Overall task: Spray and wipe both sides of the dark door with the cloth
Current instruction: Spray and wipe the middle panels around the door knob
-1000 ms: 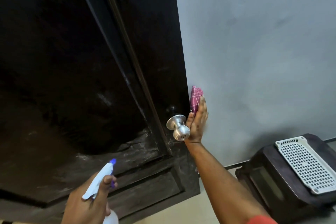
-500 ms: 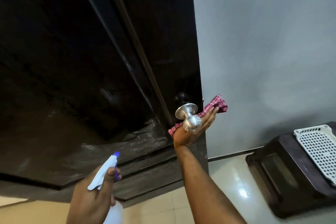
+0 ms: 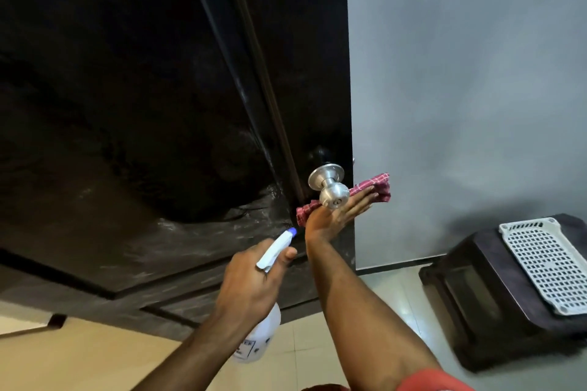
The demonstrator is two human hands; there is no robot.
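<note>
The dark door (image 3: pixel 143 105) fills the left and middle of the view, with wet streaks on its lower panel. A silver round knob (image 3: pixel 328 189) sticks out near its right edge. My right hand (image 3: pixel 336 216) presses a red checked cloth (image 3: pixel 374 186) flat against the door's edge just below and behind the knob, fingers straight. My left hand (image 3: pixel 251 286) grips a white spray bottle (image 3: pixel 263 327); its blue nozzle (image 3: pixel 292 232) points up towards the knob and my right wrist.
A grey wall (image 3: pixel 460 89) stands right of the door. A dark stool (image 3: pixel 495 289) with a white perforated tray (image 3: pixel 546 263) on it stands on the tiled floor at the lower right. A small dark doorstop (image 3: pixel 57 319) sits at the lower left.
My right hand moved the cloth from the door's edge above the knob to under the knob. My left hand has risen with the bottle and come close to my right wrist.
</note>
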